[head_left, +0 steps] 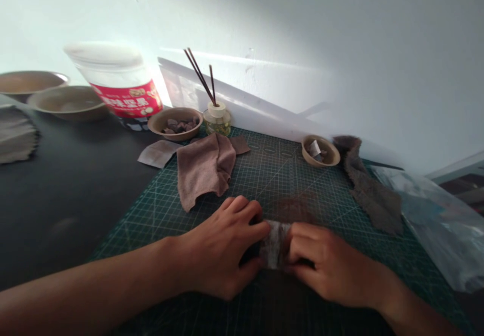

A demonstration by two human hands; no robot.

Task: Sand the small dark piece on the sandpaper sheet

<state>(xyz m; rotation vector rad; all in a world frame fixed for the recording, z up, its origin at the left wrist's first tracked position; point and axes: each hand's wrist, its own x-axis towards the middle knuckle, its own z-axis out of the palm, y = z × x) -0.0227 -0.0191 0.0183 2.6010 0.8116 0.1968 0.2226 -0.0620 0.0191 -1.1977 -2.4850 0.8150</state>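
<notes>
The left hand point(223, 247) and the right hand point(325, 260) have fingers clamped on a small pale piece point(275, 245) – it is above the green mat point(264, 174), nearer than the far-right bowl point(321, 152), which contains some scraps point(315, 149).

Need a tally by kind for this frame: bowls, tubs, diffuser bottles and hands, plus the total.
Bowls: 4
Tub with red label: 1
Diffuser bottle: 1
Hands: 2, left hand and right hand
Total: 8
</notes>
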